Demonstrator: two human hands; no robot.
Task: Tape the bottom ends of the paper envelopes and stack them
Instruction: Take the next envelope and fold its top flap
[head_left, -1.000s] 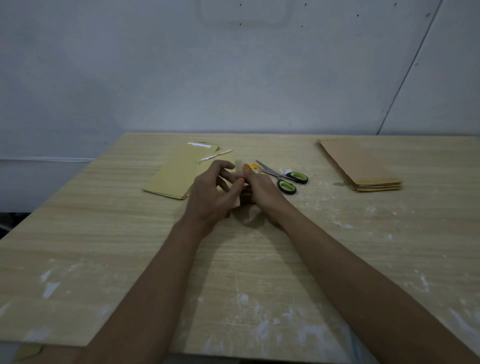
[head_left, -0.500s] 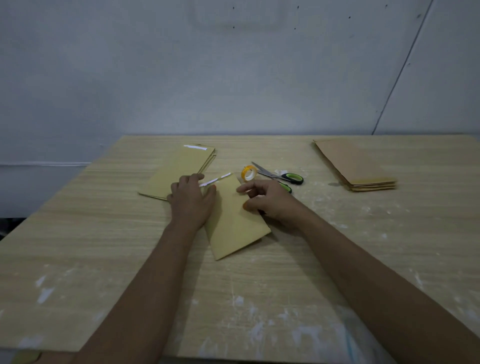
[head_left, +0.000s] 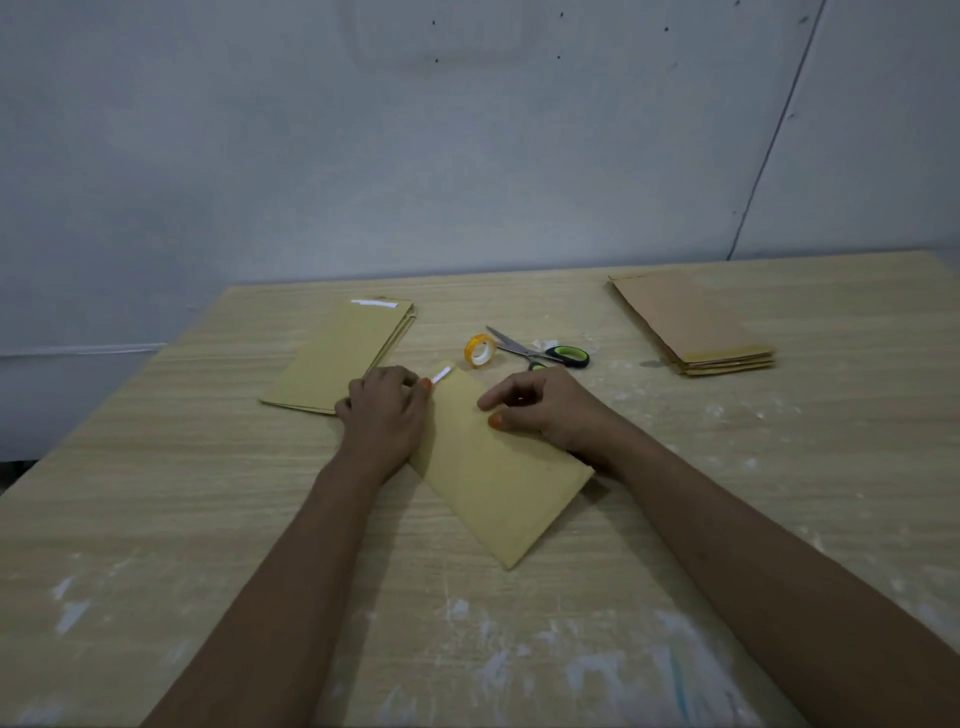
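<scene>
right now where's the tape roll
In the head view the tape roll stands on edge on the table just beyond the right hand, right beside the scissors, whose blades point toward it.

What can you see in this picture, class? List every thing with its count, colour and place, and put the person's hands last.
Flat yellow paper envelope: one, yellow, table centre, lying at an angle under both hands, white tape strip at its far corner.
Stack of yellow paper envelopes: one stack, yellow, far left, tape on the top one.
Stack of brown paper envelopes: one stack, brown, far right.
Roll of clear tape with a yellow core: one, behind the centre envelope.
Scissors with green-and-black handles: one pair, right of the roll.
Light wooden table: one, pale wood, white smears.
Wall: grey-white, behind.
Left hand: rests on the envelope's left edge by the tape.
Right hand: rests on the envelope's right side.
</scene>
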